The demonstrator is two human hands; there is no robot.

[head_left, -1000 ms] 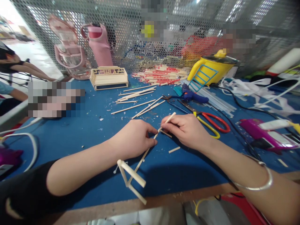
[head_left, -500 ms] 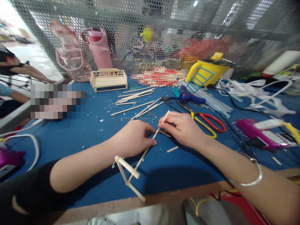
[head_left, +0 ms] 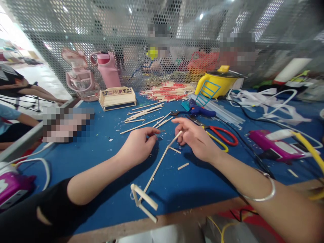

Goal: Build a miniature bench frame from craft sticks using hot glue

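Note:
A small frame of thin wooden sticks (head_left: pixel 160 163) lies in front of me, with short pieces joined at its near end and a short branch near its far end. To its left, my left hand (head_left: pixel 139 144) hovers apart from it, thumb and fingers parted and nothing between them. My right hand (head_left: pixel 196 138) is beside the far tip of the long stick. Its index finger is stretched out, the other fingers loosely bent; whether they touch the tip is hard to see. A short cut stick (head_left: pixel 183 166) lies below my right hand.
Loose sticks (head_left: pixel 144 113) and a pile of red-tipped sticks (head_left: pixel 169 91) lie beyond my hands, near a little wooden bench model (head_left: pixel 117 98). On the right are a blue glue gun (head_left: pixel 202 109), scissors (head_left: pixel 224 135), a yellow pot (head_left: pixel 219 84) and cables. Pink bottles (head_left: pixel 108 72) stand behind.
My left hand has moved left, away from the long stick. The fingers of my right hand have come off the stick and spread. The view has tilted up slightly.

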